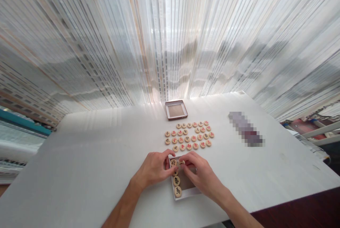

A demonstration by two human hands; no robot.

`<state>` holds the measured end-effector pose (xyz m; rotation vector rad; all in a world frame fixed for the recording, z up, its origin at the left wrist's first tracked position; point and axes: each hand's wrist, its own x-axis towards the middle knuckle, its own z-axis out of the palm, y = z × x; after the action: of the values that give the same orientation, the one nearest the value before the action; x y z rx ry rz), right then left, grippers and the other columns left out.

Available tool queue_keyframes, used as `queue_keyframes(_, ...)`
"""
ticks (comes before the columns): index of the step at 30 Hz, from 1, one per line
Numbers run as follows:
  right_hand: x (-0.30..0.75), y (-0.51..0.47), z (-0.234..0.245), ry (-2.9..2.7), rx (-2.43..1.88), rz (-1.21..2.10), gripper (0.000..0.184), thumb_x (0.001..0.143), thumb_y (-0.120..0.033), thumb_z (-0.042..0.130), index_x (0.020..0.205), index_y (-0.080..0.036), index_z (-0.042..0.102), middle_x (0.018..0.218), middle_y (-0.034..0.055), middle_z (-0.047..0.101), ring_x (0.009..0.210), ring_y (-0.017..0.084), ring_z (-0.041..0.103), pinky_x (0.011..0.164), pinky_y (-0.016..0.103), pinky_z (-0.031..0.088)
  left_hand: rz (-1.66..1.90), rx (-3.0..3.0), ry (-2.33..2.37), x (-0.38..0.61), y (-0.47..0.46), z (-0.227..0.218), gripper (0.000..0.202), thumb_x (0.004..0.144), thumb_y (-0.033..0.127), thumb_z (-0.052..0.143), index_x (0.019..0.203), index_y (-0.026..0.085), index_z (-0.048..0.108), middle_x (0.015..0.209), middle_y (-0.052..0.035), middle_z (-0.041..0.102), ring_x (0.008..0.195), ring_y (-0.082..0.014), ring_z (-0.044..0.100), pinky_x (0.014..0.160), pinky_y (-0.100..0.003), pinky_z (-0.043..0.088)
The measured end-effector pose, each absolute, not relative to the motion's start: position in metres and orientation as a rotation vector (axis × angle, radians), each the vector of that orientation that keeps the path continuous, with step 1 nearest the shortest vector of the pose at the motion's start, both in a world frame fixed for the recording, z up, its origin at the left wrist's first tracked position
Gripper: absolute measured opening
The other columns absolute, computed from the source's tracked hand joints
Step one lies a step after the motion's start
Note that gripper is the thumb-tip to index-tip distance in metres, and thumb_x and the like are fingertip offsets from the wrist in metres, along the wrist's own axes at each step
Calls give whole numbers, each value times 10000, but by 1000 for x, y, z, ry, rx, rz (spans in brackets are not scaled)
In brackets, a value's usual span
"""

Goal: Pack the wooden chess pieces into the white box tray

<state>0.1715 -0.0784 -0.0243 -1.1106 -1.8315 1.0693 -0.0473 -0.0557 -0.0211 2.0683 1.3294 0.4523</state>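
A shallow open box [188,194] stands near the front of the white table, with several round Chinese chess pieces in a column along its left wall. They bear black characters, such as the horse piece [177,191]. My left hand [156,166] holds the box at its left side, its thumb over the wall and touching one piece. Over the far part of the box, my right hand [199,171] pinches a xiangqi piece [182,162] between thumb and fingers. The piece is tilted, so its character does not show. My right hand covers the box's right wall.
Beyond the box, loose xiangqi pieces [188,146] with red or black characters lie in uneven rows. A brown-edged box lid [176,111] rests near the sheer curtain [164,43]. A blurred-out object [247,128] lies on the table [87,157] at the right.
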Motion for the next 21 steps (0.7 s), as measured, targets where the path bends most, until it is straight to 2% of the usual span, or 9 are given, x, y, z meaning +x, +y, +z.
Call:
queue_keyframes(12,161,-80,-34,-1919,-1308,889,88,949,-180,551,929,-243,610,851,30,650,737,196,628,668,318,548,378,2112,1385,-42,-59,-15,245,819,325,666,1058,294,622,652,68,690,584,-172,641,589,-251,351)
queue_keyframes(21,156,-80,-42,-1991,-1418,657,127,925,-138,574,838,-231,566,793,19,653,712,202,633,631,305,492,344,2110,1393,-43,-60,-14,265,820,339,653,1078,296,612,669,65,684,610,-175,641,600,-258,349)
